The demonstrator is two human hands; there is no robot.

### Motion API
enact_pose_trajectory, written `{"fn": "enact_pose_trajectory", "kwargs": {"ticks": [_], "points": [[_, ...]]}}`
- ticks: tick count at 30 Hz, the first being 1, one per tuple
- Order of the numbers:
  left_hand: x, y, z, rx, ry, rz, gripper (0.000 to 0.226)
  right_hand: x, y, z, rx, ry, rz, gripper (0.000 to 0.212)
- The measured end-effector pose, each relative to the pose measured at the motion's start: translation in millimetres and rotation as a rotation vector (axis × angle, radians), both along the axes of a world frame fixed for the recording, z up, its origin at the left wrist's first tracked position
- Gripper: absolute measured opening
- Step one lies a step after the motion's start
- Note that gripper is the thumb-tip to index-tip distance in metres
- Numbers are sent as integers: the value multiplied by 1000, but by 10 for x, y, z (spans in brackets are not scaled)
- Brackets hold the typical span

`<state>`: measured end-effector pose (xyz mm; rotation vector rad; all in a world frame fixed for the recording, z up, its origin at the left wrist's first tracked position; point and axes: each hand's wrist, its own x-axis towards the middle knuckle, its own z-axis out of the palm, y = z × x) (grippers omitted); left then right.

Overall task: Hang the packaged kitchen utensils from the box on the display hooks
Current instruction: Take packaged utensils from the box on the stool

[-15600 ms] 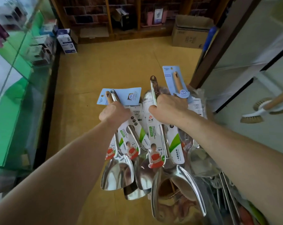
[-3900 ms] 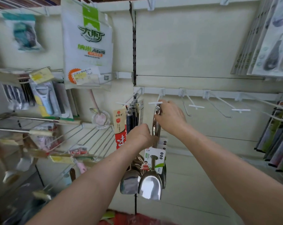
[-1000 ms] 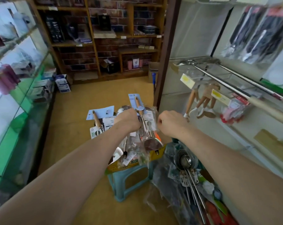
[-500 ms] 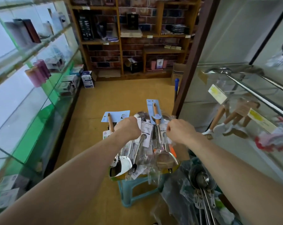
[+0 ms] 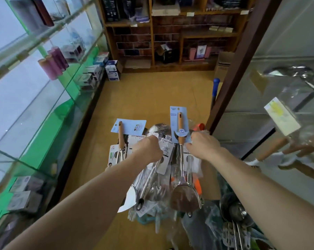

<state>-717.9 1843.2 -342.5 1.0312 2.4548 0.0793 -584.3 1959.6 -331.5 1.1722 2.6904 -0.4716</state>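
Several packaged kitchen utensils stand bunched in a box that they almost hide; it sits on a teal stool. Two wooden-handled ones on blue cards stick up: a turner at the right and another at the left. My left hand is curled round the white-carded handles of steel utensils in the middle of the bunch. My right hand grips plastic-wrapped utensils just right of the blue-carded turner. Its fingertips are hidden in the wrapping.
Glass display shelves run along the left. A wooden shelf unit and a cardboard carton stand at the far end of the yellow floor. On the right, a rack holds ladles and wooden-handled brushes. A bag of metal utensils lies below.
The view has come closer to the box. Both hands have sunk a little deeper among the packaged utensils and closed on them.
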Motion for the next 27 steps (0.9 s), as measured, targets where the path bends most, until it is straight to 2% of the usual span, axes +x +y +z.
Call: {"fn": "enact_pose_trajectory", "kwargs": {"ticks": [5, 9, 13, 19, 27], "points": [[-207, 139, -228, -27, 0, 52, 20, -257, 288, -271, 9, -20, -12, 27], [-377, 156, -385, -58, 3, 115, 21, -458, 480, -486, -12, -16, -4, 33], [-518, 113, -494, -61, 6, 171, 9, -639, 631, -580, -31, 0, -61, 44], [-704, 88, -634, -47, 0, 214, 16, -890, 757, -705, -73, -43, -115, 60], [-886, 57, -818, -53, -29, 276, 12, -1049, 861, -766, -51, -127, -145, 62]]}}
